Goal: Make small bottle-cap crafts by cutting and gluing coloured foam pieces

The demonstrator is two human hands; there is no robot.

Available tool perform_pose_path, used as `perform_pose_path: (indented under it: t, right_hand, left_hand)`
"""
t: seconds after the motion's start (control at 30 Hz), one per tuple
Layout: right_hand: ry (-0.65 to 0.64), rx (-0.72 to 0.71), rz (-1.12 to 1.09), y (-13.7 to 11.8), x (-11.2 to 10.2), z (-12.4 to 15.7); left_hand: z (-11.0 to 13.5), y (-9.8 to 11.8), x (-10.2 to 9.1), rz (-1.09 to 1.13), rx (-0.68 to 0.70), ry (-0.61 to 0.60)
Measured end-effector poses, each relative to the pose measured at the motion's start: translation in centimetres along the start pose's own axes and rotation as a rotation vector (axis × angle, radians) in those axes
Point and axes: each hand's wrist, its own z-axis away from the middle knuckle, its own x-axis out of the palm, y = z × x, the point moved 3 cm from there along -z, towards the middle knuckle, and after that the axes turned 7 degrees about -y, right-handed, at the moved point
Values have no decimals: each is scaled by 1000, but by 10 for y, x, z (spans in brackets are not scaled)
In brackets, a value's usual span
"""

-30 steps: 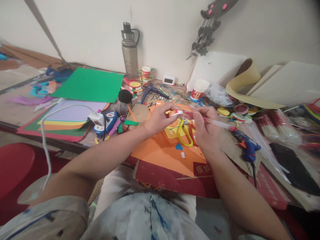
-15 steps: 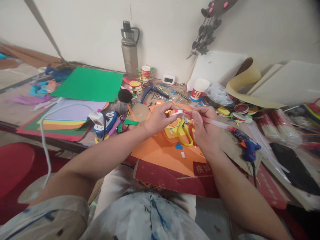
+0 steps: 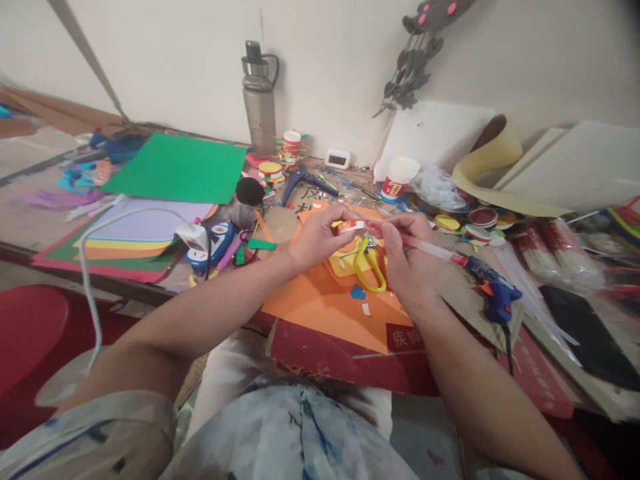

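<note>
My left hand point(image 3: 320, 239) is closed around a small round red-and-white piece point(image 3: 351, 225), which looks like part of a paper cup. Fingers of my right hand point(image 3: 413, 257) pinch a thin translucent stick point(image 3: 430, 248) with red parts. Its red near end meets or nearly touches the round piece; the exact contact is too small to make out. Below the hands, yellow-handled scissors point(image 3: 371, 270) lie on yellow and orange paper point(image 3: 320, 303), beside a blue paper scrap point(image 3: 358, 292) and a white scrap point(image 3: 367, 309).
A blue glue gun point(image 3: 500, 300) lies to the right, by a dark phone point(image 3: 590, 337). Behind stand a paper cup point(image 3: 399, 179), a small clock point(image 3: 337, 159) and a water bottle point(image 3: 260, 110). Green sheet point(image 3: 180, 168) and a corded blue-and-white device point(image 3: 213, 247) are left.
My right hand and the stick have shifted very slightly leftward, and the round piece has tilted a little in my left hand. Everything else stays put.
</note>
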Motion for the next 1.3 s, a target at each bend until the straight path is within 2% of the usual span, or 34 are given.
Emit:
perform_pose_path:
  t: [0.13, 0.23, 0.37, 0.53, 0.87, 1.07, 1.3]
  right_hand:
    - [35, -93, 30, -2, 1, 0]
    - [22, -155, 36, -6, 2, 0]
    - [9, -188, 52, -9, 2, 0]
    - [53, -206, 55, -11, -1, 2]
    - [24, -238, 65, -9, 2, 4]
    - [84, -190, 80, -9, -2, 3]
    - [75, -155, 97, -9, -2, 1]
  left_hand:
    - [-3, -8, -2, -46, 166, -31]
    - [-4, -13, -2, -74, 217, -36]
    - [-4, -15, -1, -44, 184, -22]
    - [-6, -16, 0, 17, 97, 10]
    - [-4, -12, 1, 0, 167, -25]
    - [-6, -11, -2, -15, 144, 1]
    - [-5, -12, 0, -36, 216, 9]
